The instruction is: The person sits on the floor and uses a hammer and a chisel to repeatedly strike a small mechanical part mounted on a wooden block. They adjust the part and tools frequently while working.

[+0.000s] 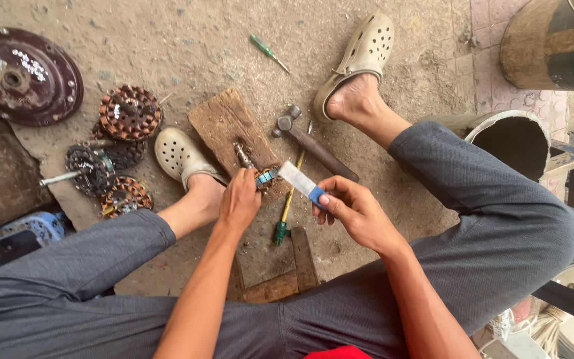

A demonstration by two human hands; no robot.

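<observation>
My left hand (239,199) grips a small metal part with a shaft (243,156) and copper windings, holding it against a worn wooden board (224,123) on the dirt ground. My right hand (350,209) holds a flat blade-like tool (297,179) with a blue grip; its pale tip points at the part's blue-marked end (266,177). A hammer (310,143) lies just beyond my hands. A green-handled screwdriver (285,216) lies under them.
Several copper-wound stators (129,112) and a dark round motor cover (21,74) lie at the left. Another green screwdriver (268,52) is farther out. My feet wear beige clogs (363,50). A cut barrel (509,136) and a drum (553,43) stand at the right.
</observation>
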